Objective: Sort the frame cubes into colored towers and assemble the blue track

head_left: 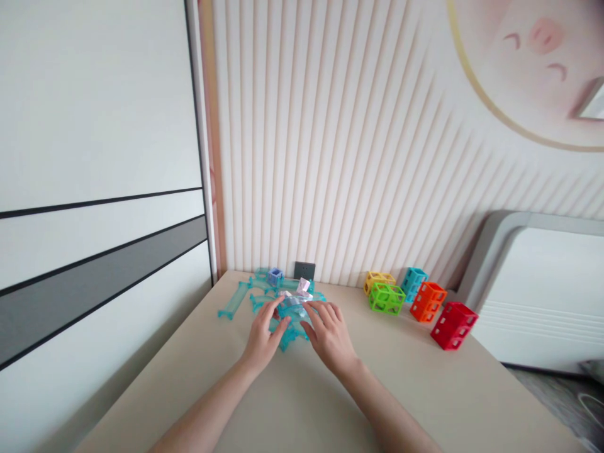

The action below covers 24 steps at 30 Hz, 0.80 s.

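My left hand [264,335] and my right hand [330,333] reach into a pile of translucent teal track pieces [289,336] on the table. On both hands the thumb stands apart from the fingers. My fingertips are at either side of a curved teal piece [296,303], and they seem to touch it; a firm grip does not show. White blocks [303,286] lie just behind it. A straight teal track piece [236,299] lies to the left of the pile, and a small blue-violet cube frame [275,275] is at its back. My hands partly cover the nearest pieces.
On the right of the table [302,402] stand yellow [372,280], green [386,298], blue [414,284], orange [428,301] and red [453,325] openwork blocks. A dark socket [304,270] is on the ribbed wall behind. A white cabinet [104,126] borders the left side.
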### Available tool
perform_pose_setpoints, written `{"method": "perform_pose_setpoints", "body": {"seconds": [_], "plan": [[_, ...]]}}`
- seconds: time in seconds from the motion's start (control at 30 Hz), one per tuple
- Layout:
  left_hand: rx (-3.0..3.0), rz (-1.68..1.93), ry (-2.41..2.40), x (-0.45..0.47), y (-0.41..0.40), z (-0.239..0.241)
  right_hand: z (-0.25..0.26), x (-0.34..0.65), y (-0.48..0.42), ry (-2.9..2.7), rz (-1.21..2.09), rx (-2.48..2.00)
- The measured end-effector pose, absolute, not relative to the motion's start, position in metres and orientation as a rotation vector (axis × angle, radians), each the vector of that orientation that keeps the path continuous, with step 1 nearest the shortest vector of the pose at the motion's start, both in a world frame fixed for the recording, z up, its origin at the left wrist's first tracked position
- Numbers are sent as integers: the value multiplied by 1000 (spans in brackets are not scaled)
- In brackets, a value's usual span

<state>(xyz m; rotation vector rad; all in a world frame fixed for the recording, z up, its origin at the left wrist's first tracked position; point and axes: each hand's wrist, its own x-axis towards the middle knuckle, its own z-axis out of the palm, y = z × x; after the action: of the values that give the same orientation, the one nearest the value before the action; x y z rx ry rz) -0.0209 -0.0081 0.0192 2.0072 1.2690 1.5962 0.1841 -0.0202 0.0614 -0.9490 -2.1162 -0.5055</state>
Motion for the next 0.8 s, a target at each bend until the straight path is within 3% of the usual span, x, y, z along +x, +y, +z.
{"method": "perform_pose_setpoints", "body": {"seconds": [0.13,0.4,0.8], "plan": [[2011,1556,1205,-18,-11,20,51,189,-20,-2152,-584,-1000],[1981,1464,964,-13,-18,18,47,209,-20,-2086,-386,-1057],[1828,1470,1032,-11,-13,16,49,210,-22,-2107,-418,-1030]]}}
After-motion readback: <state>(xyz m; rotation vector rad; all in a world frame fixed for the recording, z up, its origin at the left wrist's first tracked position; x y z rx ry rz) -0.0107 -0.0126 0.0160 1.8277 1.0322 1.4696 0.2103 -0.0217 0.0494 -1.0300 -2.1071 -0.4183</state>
